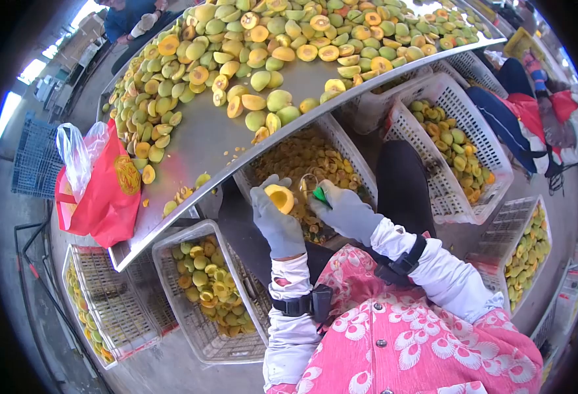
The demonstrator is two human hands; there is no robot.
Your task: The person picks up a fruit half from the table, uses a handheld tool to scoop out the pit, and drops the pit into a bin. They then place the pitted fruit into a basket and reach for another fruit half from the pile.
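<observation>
Hands, two, gloved in grey, both raised before our lap and near each other, below the edge of the steel table (203,141). Left hand (277,220): forearm rising from the lower edge of the view, fingers curled about a fruit half (280,199), which we grasp with the cut face exposed. Right hand (348,213): forearm slanting in from the lower right, fingers closed on a green-handled tool (320,195) whose metal loop points toward the fruit and stands just apart from it. Each wrist bears a black strap, left (292,306) and right (408,256), over white sleeves.

Fruit half, one: yellow-orange, pale about the rim, with a rounded hollow at its middle. We have it over the scrap crate (351,151), which lies between our knees and contains brown and yellow pieces.

Table stock: many halves, green and yellow skins outward or orange faces upward, heaped toward the far side, with a few loose ones nearer us. Red bag (108,190), one, at the table's left corner, with clear plastic at its mouth. Perforated crates of fruit: one at our left (187,328), another at our right (427,157), beyond the knee.
</observation>
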